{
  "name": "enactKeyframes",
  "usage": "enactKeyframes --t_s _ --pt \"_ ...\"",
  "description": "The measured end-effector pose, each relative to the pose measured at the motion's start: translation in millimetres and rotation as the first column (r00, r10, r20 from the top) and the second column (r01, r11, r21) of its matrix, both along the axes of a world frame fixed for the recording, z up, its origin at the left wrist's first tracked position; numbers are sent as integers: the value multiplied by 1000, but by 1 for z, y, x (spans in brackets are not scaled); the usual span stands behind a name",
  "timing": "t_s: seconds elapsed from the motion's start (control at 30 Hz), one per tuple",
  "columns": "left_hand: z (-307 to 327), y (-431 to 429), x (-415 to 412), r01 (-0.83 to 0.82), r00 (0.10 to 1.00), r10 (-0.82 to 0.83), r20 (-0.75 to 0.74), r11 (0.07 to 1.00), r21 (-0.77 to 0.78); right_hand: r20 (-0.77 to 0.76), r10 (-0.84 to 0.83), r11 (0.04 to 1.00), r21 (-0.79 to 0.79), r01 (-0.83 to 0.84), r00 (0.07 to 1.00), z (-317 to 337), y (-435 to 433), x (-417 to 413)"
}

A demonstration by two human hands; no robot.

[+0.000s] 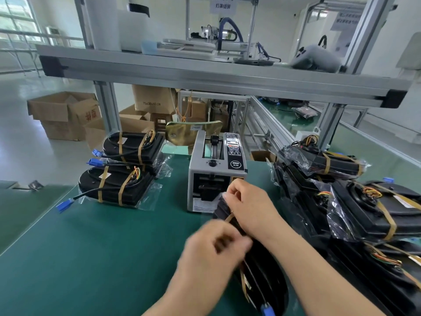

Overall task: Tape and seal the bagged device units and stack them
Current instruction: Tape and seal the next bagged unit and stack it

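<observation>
A black bagged device unit [262,277] stands on edge on the green mat [102,258], in front of the grey tape dispenser [216,169]. My right hand [248,208] is at the unit's top end and pinches a brown tape strip [229,217] against it. My left hand [214,249], blurred, has its fingers curled against the unit's left side. A blue connector [267,310] shows at the unit's near end. Two taped units [116,188] [134,147] lie at the left.
A pile of several bagged units [364,213] fills the right side of the mat. An aluminium shelf frame [205,76] runs overhead. Cardboard boxes [66,115] stand on the floor beyond the table's left edge.
</observation>
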State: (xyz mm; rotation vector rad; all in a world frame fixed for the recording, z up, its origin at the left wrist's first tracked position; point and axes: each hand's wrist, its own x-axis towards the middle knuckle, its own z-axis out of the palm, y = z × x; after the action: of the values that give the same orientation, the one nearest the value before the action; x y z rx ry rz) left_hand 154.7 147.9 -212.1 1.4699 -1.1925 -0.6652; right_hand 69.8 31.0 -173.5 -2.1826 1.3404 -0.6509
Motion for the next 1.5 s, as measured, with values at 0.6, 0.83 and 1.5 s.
enactKeyframes --t_s 0.6,0.83,1.5 --pt "-6 -100 51 -77 661 361 -659 905 418 33 -46 997 58 44 998 -3 -3 -18" --pt "11 -111 48 -50 535 418 -734 883 466 0 -62 996 69 61 998 -5 -6 -18" --pt "29 -59 45 160 848 -92 -521 983 87 95 -60 989 138 47 994 -7 -8 -19"
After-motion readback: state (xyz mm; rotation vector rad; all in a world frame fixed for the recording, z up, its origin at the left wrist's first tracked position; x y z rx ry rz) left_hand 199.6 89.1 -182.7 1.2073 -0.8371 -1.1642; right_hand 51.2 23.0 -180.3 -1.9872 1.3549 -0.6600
